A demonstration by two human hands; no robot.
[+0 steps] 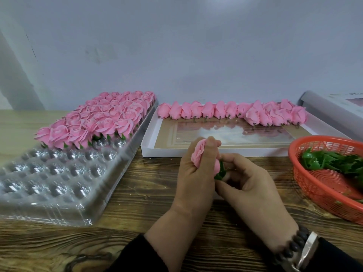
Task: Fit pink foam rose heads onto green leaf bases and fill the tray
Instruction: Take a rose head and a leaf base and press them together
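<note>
a: pink foam rose head (204,156) sits in your left hand (193,179), fingers and thumb wrapped round the bloom so the petals face up and away and the underside turns toward your right hand (253,185). why hold it that way?

b: it leaves the base of the bloom open to you. your right hand pinches the green leaf base (221,171) against that underside, so the two are touching; whether it is fully seated i cannot tell, your fingers hide the joint.

a: and the layout on the bench (137,193)?

b: it suits the reach, i'd judge. the white shallow box (149,138) just ahead holds a row of bare rose heads (231,112) along its far edge, short dark stubs pointing toward you. the red mesh basket (324,185) on your right holds loose green leaf bases (334,160), jagged and thin. the clear plastic tray (64,183) on your left takes the finished roses (102,118).

a: how full is it?

b: the far part is packed tight with finished roses, green showing under the nearest row; the near rows of glossy round cups stand unfilled, so plenty remains.

a: textures?

b: the bloom looks soft and matte, layered like crepe, so your loose wrap makes sense. the tray is thin and shiny; the bench is rough-grained wood.
</note>
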